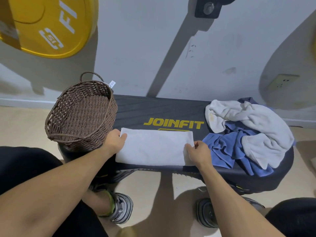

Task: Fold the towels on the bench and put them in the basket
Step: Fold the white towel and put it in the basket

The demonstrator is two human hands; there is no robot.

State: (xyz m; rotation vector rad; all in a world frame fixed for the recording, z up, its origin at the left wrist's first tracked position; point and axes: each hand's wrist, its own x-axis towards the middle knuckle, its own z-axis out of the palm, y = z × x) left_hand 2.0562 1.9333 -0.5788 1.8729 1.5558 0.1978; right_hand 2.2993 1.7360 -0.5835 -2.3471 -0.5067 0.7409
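Fingers first: the left hand (pixel 114 140) has its thumb curled over the far-left corner of the white towel (pixel 153 147), pinching that edge. The right hand (pixel 199 151) pinches the right edge, thumb and fingertips closed on the cloth where a flap is lifting a bit. So both hands have hold of the same towel, 1 on each short end. It lies flat as a long strip along the near edge of the bench (pixel 162 108), just under the logo.

What I'd worry about: the strip sits right at the bench's front lip, so a sloppy flip could drag it off onto the floor. If the 2 ends don't line up, the fold goes crooked and won't sit neatly. The right hand is also just beside the heap of 2 loose towels, a blue towel (pixel 227 147) and a grey-white towel (pixel 256 120), so it could snag those.

Both forearms reach forward and slightly inward, wrists low over the bench. The basket (pixel 80 113) sits on the left end, tipped toward the camera, looks empty, and touches the left wrist, so a bump might roll it.
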